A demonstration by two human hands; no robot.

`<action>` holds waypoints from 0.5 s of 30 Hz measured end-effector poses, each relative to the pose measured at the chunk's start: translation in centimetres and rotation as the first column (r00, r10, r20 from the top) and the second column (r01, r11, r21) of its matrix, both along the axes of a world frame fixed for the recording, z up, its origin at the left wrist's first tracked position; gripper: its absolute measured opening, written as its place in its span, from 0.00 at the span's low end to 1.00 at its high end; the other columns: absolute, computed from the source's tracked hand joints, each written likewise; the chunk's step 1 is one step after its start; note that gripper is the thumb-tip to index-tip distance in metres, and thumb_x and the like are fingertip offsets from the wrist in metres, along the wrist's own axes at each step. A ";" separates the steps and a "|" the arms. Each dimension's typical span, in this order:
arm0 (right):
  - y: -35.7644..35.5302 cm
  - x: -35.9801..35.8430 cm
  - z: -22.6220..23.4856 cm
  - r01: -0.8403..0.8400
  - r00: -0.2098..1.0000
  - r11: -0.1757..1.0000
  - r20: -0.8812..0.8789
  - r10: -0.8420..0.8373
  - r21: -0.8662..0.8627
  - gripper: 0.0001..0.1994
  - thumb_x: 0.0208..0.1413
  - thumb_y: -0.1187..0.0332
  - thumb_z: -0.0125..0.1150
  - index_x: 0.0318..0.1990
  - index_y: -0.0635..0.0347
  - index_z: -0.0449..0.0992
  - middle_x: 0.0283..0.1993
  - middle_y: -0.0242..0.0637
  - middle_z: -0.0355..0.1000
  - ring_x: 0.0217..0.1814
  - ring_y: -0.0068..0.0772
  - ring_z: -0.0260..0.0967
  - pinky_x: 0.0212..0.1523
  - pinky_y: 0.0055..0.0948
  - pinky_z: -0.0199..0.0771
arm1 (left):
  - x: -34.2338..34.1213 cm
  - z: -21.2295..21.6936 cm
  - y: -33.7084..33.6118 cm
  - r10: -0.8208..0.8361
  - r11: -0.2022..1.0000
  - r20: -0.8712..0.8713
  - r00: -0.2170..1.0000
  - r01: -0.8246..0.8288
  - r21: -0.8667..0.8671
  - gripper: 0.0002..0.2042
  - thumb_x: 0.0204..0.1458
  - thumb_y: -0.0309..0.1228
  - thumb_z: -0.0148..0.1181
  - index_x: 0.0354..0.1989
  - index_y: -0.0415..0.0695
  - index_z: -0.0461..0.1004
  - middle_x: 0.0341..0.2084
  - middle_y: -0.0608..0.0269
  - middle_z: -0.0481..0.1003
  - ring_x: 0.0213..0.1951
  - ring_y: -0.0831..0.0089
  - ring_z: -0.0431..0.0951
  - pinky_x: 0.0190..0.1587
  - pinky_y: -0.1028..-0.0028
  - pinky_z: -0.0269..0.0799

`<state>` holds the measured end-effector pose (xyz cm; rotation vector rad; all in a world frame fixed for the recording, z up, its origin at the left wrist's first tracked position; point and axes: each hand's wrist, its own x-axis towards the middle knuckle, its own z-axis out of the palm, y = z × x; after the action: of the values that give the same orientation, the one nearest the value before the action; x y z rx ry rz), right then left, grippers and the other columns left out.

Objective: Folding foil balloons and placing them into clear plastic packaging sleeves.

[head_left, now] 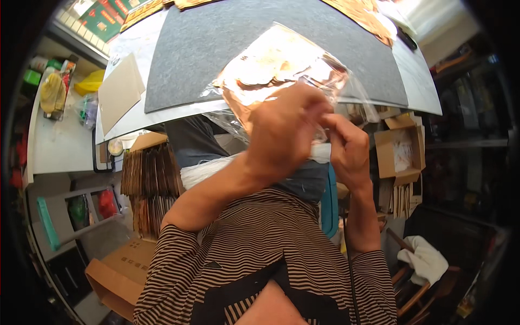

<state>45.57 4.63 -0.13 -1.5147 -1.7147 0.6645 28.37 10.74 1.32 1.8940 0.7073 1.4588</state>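
A clear plastic bag (281, 54) with a shiny copper-brown piece folded inside lies on the grey mat (184, 54), its near end hanging over the table edge by my hands. My left hand (284, 127) is closed in front of the bag, blurred and covering part of it. Close beside it, my right hand (348, 149) is pinched, fingertips meeting those of the left. Whatever lies between the fingers is too small or hidden to name. On my lap rests a bundle of white strings (203, 172), partly behind my left forearm.
Grey-beige card sheets (120, 92) lie at the table's left edge. Brown fabric (360, 16) sits at the far right corner. Below stand stacked brown boards (149, 173), an open carton (387, 154) with white contents at right, and another carton (122, 276) at lower left.
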 end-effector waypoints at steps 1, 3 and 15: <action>1.2 -0.3 -0.3 -0.025 1.000 1.000 0.010 0.025 -0.001 0.11 0.60 0.82 0.54 0.48 0.65 0.74 0.49 0.43 0.77 0.49 0.34 0.76 0.47 0.29 0.75 | 0.5 -0.3 -0.1 -0.015 0.995 -0.015 1.000 0.017 0.097 0.06 0.50 0.21 0.62 0.36 0.40 0.75 0.29 0.56 0.78 0.28 0.64 0.80 0.26 0.68 0.73; 2.9 -0.7 -0.9 0.123 0.990 0.956 0.029 -0.135 0.266 0.05 0.58 0.77 0.60 0.42 0.66 0.77 0.38 0.46 0.78 0.38 0.36 0.78 0.40 0.31 0.77 | 1.3 -1.2 -0.1 0.047 0.948 -0.050 0.998 -0.029 0.317 0.06 0.46 0.23 0.62 0.33 0.42 0.73 0.26 0.60 0.74 0.28 0.65 0.78 0.24 0.67 0.72; 1.9 0.4 -0.6 -0.013 0.990 0.990 -0.142 -0.007 -0.141 0.19 0.56 0.65 0.63 0.55 0.60 0.74 0.46 0.41 0.74 0.49 0.37 0.72 0.48 0.30 0.71 | 0.2 -0.3 1.3 -0.080 0.916 0.014 0.997 0.068 0.396 0.07 0.44 0.25 0.61 0.32 0.40 0.72 0.30 0.63 0.77 0.30 0.70 0.78 0.23 0.73 0.73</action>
<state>45.98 6.52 -0.71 -1.5219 -1.5913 0.8906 28.59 12.02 1.01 2.1645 0.3354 1.6726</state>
